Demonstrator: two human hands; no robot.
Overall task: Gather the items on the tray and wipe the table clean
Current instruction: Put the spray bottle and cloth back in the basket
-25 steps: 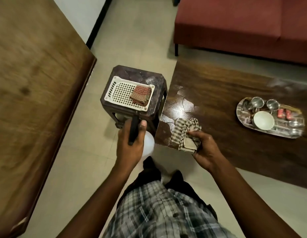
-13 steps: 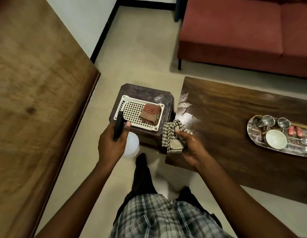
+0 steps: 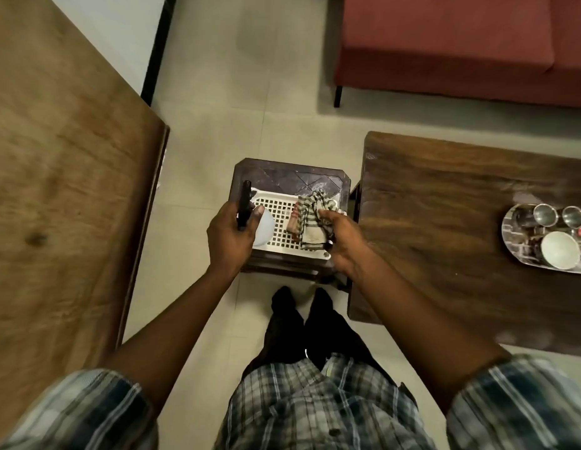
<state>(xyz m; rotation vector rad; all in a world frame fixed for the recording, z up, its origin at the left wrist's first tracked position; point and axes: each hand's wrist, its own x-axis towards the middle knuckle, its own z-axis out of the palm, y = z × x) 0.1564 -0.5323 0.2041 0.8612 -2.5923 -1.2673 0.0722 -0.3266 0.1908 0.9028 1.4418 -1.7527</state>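
White and black, the spray bottle [image 3: 264,227] sits in the left hand [image 3: 232,241]. The fingers wrap its black trigger head and the thumb lies across the white body. The bottle hangs over the left end of a white perforated basket [image 3: 282,216].

Just right of it, the right hand [image 3: 342,245] grips a crumpled checked cloth [image 3: 311,219], fingers curled into the fabric, over the right end of the same basket. Whether the cloth touches the basket I cannot tell. Under it, a folded reddish cloth [image 3: 292,224] peeks out on the basket floor. The basket rests on a dark plastic stool [image 3: 292,177], directly beneath both hands.

Right of the right hand, across a narrow gap from the stool, stands a dark wooden table [image 3: 445,222]. Far along it, well apart from the right hand, an oval steel tray [image 3: 519,251] lies at the frame's edge. It carries two steel cups [image 3: 545,214] side by side and a white bowl [image 3: 560,254] nearer the person. Small red items beside the cups are too blurred to name.

Beyond the hands is a red sofa [image 3: 445,43]. Left of the left hand is a large pale wooden surface [image 3: 55,190].
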